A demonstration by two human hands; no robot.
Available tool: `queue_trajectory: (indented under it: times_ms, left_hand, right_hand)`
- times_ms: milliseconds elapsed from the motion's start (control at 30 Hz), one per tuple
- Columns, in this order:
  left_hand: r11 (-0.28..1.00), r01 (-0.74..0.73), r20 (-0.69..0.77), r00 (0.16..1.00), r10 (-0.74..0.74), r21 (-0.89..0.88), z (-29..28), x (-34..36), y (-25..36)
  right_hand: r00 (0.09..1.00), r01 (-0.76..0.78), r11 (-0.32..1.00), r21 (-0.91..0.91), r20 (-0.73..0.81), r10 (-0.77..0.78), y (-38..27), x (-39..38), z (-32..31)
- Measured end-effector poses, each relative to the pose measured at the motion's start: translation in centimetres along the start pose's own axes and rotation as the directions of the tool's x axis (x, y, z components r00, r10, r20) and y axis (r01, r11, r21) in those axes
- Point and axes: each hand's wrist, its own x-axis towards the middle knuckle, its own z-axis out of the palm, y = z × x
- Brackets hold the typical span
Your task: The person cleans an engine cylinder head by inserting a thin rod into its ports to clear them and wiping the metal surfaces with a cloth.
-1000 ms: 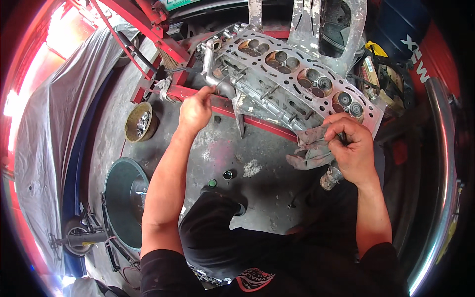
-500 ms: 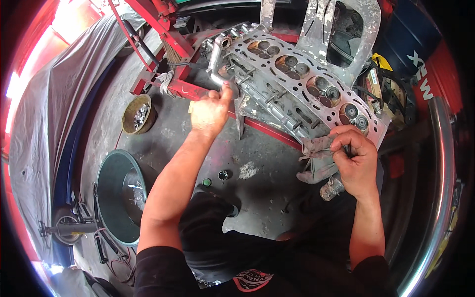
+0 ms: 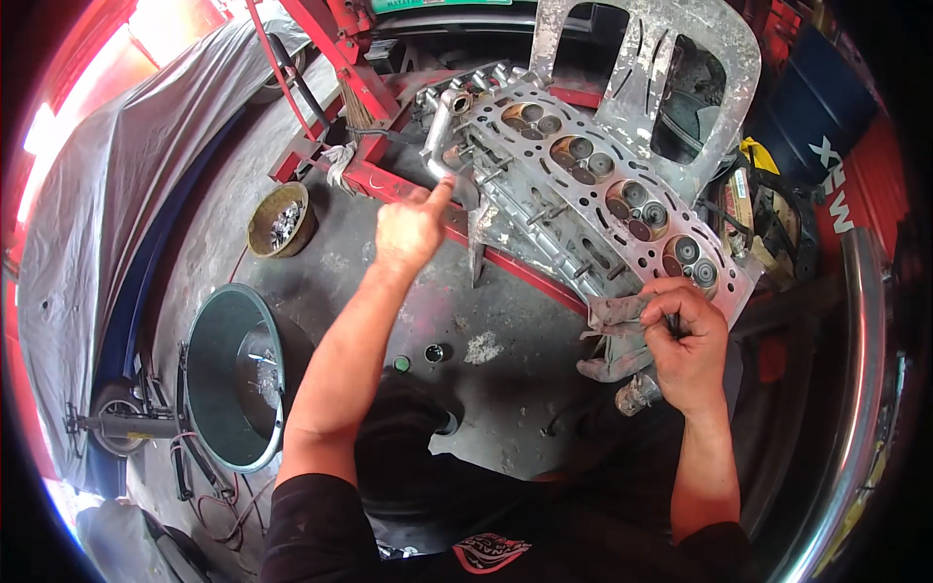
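Observation:
An aluminium cylinder head (image 3: pixel 632 209), with several valve pairs showing, lies slanted above red metal framework. My left hand (image 3: pixel 413 228) has its index finger stretched to the lower bend of a silver metal pipe (image 3: pixel 443 131) at the head's left end, the other fingers partly curled. My right hand (image 3: pixel 685 345) is closed on crumpled grey gloves (image 3: pixel 612 316) at the head's lower right corner; anything else inside its fingers is hidden. A stained cylindrical object (image 3: pixel 637 394) is just below that hand.
A worn chair (image 3: pixel 729 68) sits behind the head. At left are a bowl of metal pieces (image 3: pixel 260 228), a large tub (image 3: pixel 219 369), red framework (image 3: pixel 364 78) and a covered vehicle (image 3: pixel 68 272). A blue drum (image 3: pixel 807 107) and chrome bar (image 3: pixel 860 340) flank the right.
My left index finger has straightened along the pipe, where the hand was more closed a second ago. My right hand keeps hold of the gloves. The view has shifted slightly.

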Motion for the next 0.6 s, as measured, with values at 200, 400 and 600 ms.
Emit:
queue_trajectory:
  times_ms: [200,400,600]
  left_hand:
    - [0.979,0.045,0.001,0.999,-0.046,-0.196,0.6,-2.1,1.9]
    - [0.953,0.198,0.138,0.976,-0.169,-0.23,-0.6,-2.3,2.9]
    - [0.955,0.196,0.08,0.98,-0.182,-0.223,0.2,-1.9,2.3]
  right_hand:
    - [0.993,0.119,0.989,0.088,-0.024,-0.117,0.5,-0.1,-0.1]
    - [0.955,0.22,0.722,0.656,-0.296,-0.023,-2.8,-1.0,-3.8]
    - [0.873,0.464,0.768,-0.443,0.082,-0.48,-10.3,-6.2,-14.8]
